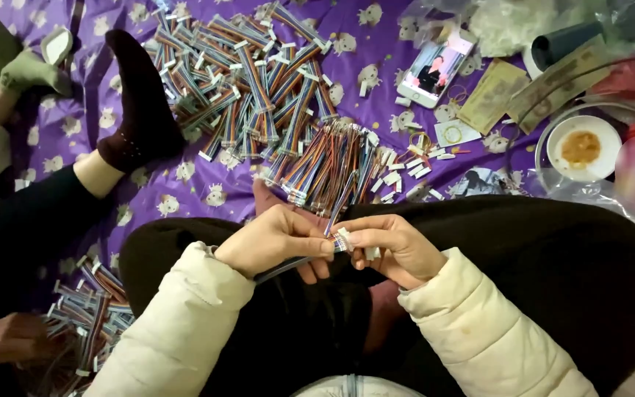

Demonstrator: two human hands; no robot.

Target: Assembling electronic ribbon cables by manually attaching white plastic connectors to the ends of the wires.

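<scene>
Over the lap, the left hand (277, 239) and right hand (395, 246) meet on one ribbon cable (336, 217): a flat strip of coloured wires ending in a white plug (345, 239). The left fingers clamp the strip; the right fingertips pinch the plug, perhaps a second piece too. Just beyond lies the cable pile (273, 95) on a purple sheet (185, 184). A socked foot (137, 95) crowds the left, a bowl (582, 147) the right.

Rainbow ribbon cable (338, 209) with many coloured wires, slanting up from the lap toward the purple cloth's middle, small white connector (344, 239) at its lower end, pinched there between both thumbs and forefingers
</scene>
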